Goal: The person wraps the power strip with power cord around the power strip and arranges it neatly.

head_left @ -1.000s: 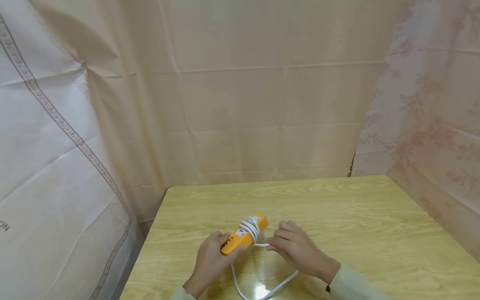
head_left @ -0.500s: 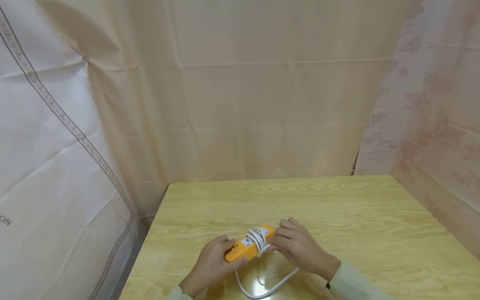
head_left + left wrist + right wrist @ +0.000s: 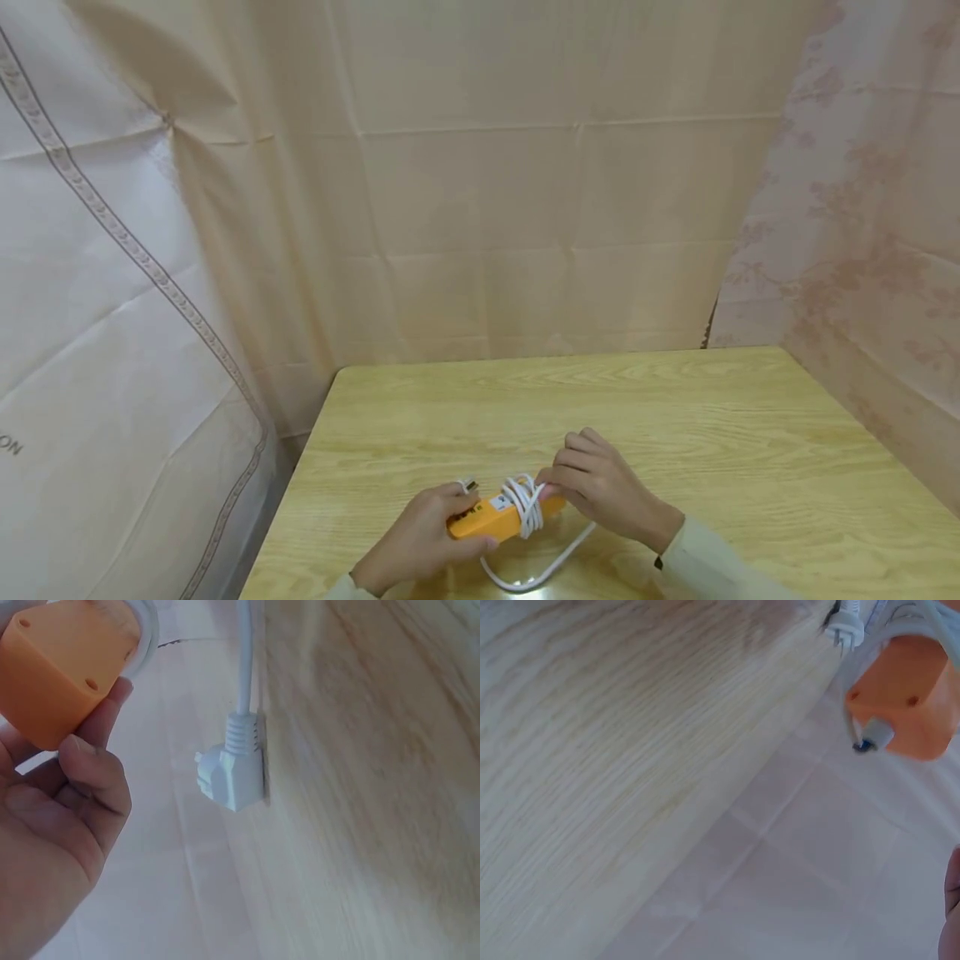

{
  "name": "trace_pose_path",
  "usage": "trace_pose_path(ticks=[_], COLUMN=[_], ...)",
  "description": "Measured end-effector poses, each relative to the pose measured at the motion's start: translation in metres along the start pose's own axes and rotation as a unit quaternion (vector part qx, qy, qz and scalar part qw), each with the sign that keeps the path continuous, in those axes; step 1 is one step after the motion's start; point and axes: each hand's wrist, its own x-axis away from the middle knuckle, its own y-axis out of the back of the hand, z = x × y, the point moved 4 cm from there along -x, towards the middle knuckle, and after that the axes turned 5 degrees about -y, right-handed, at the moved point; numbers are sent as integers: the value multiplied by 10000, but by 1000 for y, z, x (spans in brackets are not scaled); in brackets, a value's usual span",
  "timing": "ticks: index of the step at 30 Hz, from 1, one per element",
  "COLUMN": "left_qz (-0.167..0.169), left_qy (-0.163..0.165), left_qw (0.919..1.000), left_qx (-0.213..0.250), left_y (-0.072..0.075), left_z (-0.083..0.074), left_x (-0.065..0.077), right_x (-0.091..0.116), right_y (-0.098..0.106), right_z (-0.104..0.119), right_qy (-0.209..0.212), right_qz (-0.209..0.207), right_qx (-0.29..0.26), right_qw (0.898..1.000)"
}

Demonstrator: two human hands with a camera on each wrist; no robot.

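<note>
An orange power strip (image 3: 487, 521) tilts above the table, several turns of white cord (image 3: 530, 510) wrapped round its right half. My left hand (image 3: 416, 533) grips the strip's left end between thumb and fingers. At the other end, my right hand (image 3: 607, 483) pinches the cord beside the wraps and hides part of the strip. A loose loop of cord hangs below both hands. In the left wrist view the white plug (image 3: 236, 772) lies by the wooden surface, apart from the left hand. The right wrist view shows the strip's end (image 3: 907, 697) and only a sliver of the right hand.
The wood-grain table (image 3: 675, 417) extends behind and to the right of the hands. A beige cloth (image 3: 480, 208) hangs behind it, with a pale sheet (image 3: 97, 333) on the left and a floral one (image 3: 862, 208) on the right.
The right hand has brought the cord up from beside the strip onto the wraps. The strip has shifted right and slightly toward me, its right end dipping. The plug now shows behind the left hand.
</note>
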Motion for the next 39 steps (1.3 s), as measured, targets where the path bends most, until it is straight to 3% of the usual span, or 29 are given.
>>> trace_pose_path(ticks=[10,15,23,30,35,39], left_qz=[-9,319,742,988,1026,1099], left_qy=[-184,-61,-321,-774,-698,-594], left_qw=[9998,9965,9755,9588,9512,9373], left_qx=[126,773,2046,2549,2825,3252], left_y=[5,5,0,-2,-2,-5], left_z=[1,4,5,-3,-1,1], left_x=[5,7,12,8,10,11], right_x=[0,3,7,5,4,3], right_y=[1,3,4,3,4,3], right_z=[-5,-10,-14,-15,-14,-13], right_qy=[55,-193,-260,-418,-384,-409], right_qz=[76,150,105,163,139,139], right_qx=[179,113,17,-20,-50,-108], right_qw=[9998,9996,9996,9990,9992,9990])
